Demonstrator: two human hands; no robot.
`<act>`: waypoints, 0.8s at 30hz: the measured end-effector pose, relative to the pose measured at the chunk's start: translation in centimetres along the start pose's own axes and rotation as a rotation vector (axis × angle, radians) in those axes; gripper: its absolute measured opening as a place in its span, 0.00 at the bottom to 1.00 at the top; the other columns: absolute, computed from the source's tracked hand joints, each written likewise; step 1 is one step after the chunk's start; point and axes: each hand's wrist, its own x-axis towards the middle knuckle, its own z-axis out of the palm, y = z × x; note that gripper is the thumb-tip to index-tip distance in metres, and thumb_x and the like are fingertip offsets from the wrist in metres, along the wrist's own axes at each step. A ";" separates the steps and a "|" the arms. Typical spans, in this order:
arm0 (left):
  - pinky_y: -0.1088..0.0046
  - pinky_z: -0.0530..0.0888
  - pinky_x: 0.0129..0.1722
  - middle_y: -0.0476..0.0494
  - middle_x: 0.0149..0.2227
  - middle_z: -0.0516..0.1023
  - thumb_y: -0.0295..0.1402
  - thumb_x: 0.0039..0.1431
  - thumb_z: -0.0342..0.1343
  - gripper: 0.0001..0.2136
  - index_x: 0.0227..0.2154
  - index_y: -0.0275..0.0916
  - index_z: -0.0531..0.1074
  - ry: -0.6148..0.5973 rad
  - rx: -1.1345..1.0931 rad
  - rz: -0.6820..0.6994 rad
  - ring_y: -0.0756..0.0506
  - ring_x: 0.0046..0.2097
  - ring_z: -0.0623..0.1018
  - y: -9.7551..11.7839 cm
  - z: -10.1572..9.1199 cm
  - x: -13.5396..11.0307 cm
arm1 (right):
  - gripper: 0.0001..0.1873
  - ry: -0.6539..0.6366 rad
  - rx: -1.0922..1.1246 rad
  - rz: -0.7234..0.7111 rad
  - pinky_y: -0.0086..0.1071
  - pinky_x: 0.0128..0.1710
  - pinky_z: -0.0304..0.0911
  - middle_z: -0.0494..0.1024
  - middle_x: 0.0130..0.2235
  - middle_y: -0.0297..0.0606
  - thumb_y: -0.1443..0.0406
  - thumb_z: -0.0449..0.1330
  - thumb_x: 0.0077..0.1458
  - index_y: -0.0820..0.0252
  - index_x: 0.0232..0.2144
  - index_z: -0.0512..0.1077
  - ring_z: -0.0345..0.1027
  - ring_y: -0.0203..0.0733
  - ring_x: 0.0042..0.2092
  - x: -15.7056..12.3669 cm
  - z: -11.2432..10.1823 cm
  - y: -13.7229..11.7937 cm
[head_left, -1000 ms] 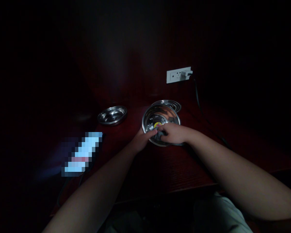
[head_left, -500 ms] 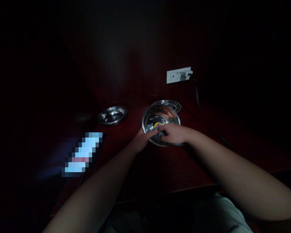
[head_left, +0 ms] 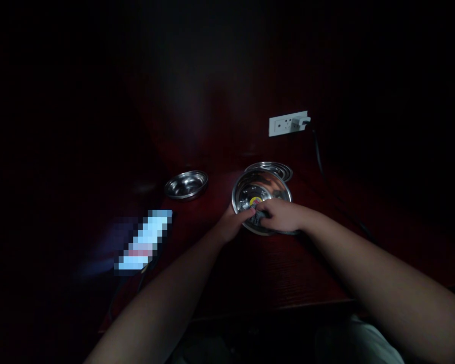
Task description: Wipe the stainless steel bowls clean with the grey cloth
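A shiny steel bowl [head_left: 276,183] is tilted toward me above the dark red table, a yellow round sticker [head_left: 255,201] showing on its inside bottom. My left hand [head_left: 233,222] grips its near left rim, thumb over the inside and the other fingers hidden behind the wall. Reaching in over the near right rim, my right hand [head_left: 282,215] has its fingers curled around a small grey, rough-textured pad [head_left: 257,218] pressed against the inner wall near my left thumb. The fingers partly cover the pad, so its exact kind is unclear.
Behind the bowl lie stacked steel dishes [head_left: 282,169]. Another shallow steel bowl [head_left: 186,185] rests to the left. A lit, blurred-out phone-like screen [head_left: 144,240] stands at the left. A white wall socket [head_left: 288,124] holds a plug, its black cable [head_left: 320,162] trailing down right.
The whole view has shifted, so everything appears slightly farther right and lower. Both hands keep nearly the same place on the bowl, with only slight movement of the right fingers.
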 end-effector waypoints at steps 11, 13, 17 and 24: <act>0.58 0.65 0.52 0.38 0.47 0.75 0.33 0.42 0.64 0.26 0.47 0.36 0.69 0.026 0.007 0.023 0.37 0.51 0.72 -0.5 -0.2 0.1 | 0.09 -0.024 0.108 -0.057 0.31 0.33 0.60 0.76 0.31 0.39 0.69 0.53 0.47 0.63 0.31 0.71 0.67 0.39 0.31 0.2 0.6 0.8; 0.58 0.64 0.53 0.39 0.46 0.75 0.32 0.41 0.64 0.27 0.48 0.36 0.68 0.031 0.007 0.045 0.38 0.50 0.72 -0.7 -0.1 0.1 | 0.10 -0.023 0.117 -0.050 0.32 0.34 0.61 0.76 0.31 0.40 0.68 0.52 0.48 0.62 0.32 0.71 0.68 0.39 0.32 0.3 0.7 1.0; 0.58 0.65 0.52 0.39 0.47 0.74 0.31 0.41 0.63 0.28 0.49 0.37 0.66 0.072 0.001 0.101 0.39 0.50 0.72 -0.8 0.1 -0.1 | 0.11 -0.024 0.109 -0.038 0.35 0.37 0.62 0.76 0.33 0.42 0.67 0.52 0.49 0.63 0.34 0.71 0.69 0.43 0.35 0.3 0.8 0.9; 0.60 0.65 0.52 0.40 0.47 0.73 0.29 0.41 0.63 0.27 0.48 0.36 0.65 0.142 0.064 0.212 0.40 0.50 0.71 -1.1 0.1 -0.3 | 0.10 0.066 0.080 -0.053 0.37 0.38 0.61 0.76 0.33 0.43 0.65 0.52 0.49 0.63 0.32 0.70 0.69 0.45 0.36 0.8 1.6 0.8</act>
